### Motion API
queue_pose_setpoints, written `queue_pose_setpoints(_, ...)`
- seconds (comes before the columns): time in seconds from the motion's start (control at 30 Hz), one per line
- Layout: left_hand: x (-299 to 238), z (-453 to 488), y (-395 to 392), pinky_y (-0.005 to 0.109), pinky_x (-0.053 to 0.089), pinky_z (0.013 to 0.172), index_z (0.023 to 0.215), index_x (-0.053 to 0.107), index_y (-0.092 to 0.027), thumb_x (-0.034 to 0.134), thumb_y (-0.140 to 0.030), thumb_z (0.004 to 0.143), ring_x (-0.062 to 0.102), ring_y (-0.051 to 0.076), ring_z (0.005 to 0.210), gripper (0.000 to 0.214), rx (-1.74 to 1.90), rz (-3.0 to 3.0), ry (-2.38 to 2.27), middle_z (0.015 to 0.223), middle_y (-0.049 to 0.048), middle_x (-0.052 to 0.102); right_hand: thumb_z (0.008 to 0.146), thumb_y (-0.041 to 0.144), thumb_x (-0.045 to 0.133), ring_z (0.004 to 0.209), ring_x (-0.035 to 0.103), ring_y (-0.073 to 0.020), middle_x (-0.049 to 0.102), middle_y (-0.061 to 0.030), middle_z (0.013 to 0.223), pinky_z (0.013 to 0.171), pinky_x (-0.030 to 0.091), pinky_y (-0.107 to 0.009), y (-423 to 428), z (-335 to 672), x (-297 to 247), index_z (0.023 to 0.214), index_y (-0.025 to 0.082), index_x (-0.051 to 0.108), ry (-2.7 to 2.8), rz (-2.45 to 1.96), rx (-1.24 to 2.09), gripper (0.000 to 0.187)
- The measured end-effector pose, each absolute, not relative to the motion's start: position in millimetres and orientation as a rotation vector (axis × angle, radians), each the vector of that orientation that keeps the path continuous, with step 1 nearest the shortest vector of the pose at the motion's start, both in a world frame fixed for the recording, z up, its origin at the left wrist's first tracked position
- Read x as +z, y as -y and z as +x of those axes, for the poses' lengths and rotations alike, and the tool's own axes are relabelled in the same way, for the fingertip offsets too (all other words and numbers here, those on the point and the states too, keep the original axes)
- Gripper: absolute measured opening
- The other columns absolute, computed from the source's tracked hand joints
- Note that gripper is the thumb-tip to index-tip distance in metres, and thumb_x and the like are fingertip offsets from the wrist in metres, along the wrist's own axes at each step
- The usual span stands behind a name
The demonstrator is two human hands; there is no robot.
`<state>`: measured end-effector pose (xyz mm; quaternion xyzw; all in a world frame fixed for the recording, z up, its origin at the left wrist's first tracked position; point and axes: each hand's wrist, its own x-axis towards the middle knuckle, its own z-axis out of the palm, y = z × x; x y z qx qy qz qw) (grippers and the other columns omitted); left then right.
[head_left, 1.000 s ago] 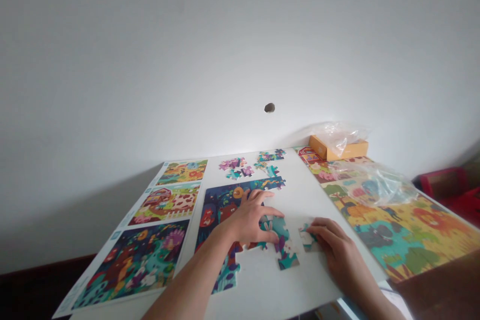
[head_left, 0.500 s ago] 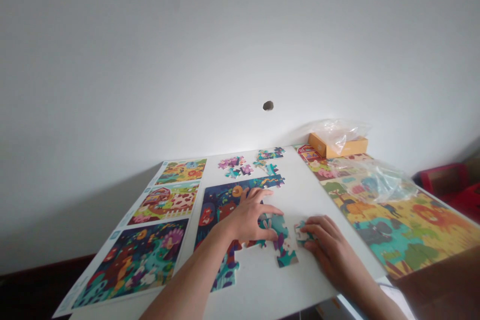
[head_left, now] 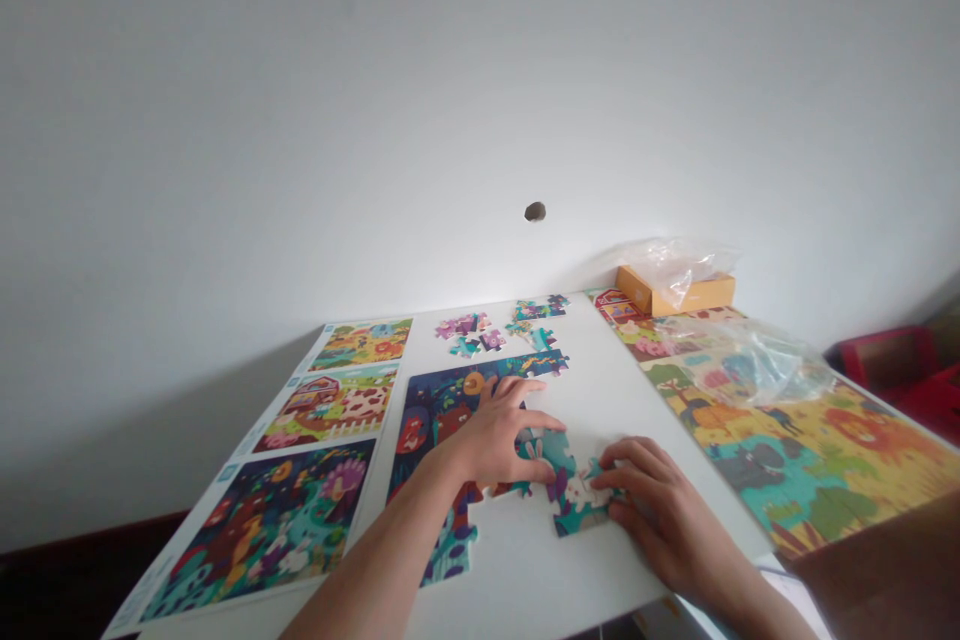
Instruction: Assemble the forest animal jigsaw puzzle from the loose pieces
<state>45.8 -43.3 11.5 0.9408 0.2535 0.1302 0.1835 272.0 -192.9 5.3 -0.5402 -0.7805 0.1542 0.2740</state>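
Two hands: left [head_left: 501, 435] splayed on puzzle [head_left: 433, 405], top farthest; right [head_left: 664, 512] pinching piece [head_left: 602, 500], axis hidden.

Left grip [head_left: 496, 432], right grip [head_left: 664, 500] bare, slender-fingered; left forearm [head_left: 367, 552], right forearm [head_left: 739, 588] bare, slim.

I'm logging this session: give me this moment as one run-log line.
left hand: spread on puzzle | right hand: holding piece at puzzle's right side

You have soft, moderate light, apparently from the right; the wall [head_left: 480, 70] brightens low behind the table [head_left: 525, 565] and carries shadow leftward. Note glare on the plastic bags [head_left: 679, 265]. Your lower left corner is dark, edges stretch, and print on the puzzle [head_left: 442, 415] is soft.
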Motion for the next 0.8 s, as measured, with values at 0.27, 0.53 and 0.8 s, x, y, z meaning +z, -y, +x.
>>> queue_pose_setpoints(0.27,11.7,46.0,42.7,0.054,0.026,0.108,0.117,0.066,-0.044,0.075,-0.061,0.066,0.035,0.034,0.129,0.054,0.360,2.659,-0.712,0.143,0.0036,0.041,0.092,0.029,0.052,0.114,0.051,-0.0257,0.053,-0.0096,0.122,0.095,0.046,-0.041,198.1,272.4,6.2,0.108,0.028,0.066,2.080,-1.496,0.425,0.021)
queue_pose_setpoints(0.53,12.5,45.2,45.3,0.053,0.027,0.110,0.112,0.068,-0.043,0.077,-0.056,0.066,0.035,0.033,0.131,0.049,0.411,2.633,-0.716,0.142,0.0016,0.044,0.093,0.034,0.050,0.098,0.059,-0.0208,0.062,-0.0076,0.105,0.086,0.049,-0.033,159.4,248.3,35.9,0.087,0.023,0.068,1.756,-1.458,0.413,0.022)
queue_pose_setpoints(0.8,2.9,49.3,35.3,0.036,0.042,0.099,0.092,0.073,-0.024,0.059,-0.025,0.086,0.057,0.021,0.109,0.015,0.850,2.462,-0.982,0.114,0.0052,0.063,0.086,0.019,0.052,0.104,0.056,-0.0220,0.064,-0.0099,0.113,0.091,0.040,-0.031,17.0,240.1,21.8,0.110,0.018,0.068,1.759,-1.822,0.105,0.029)
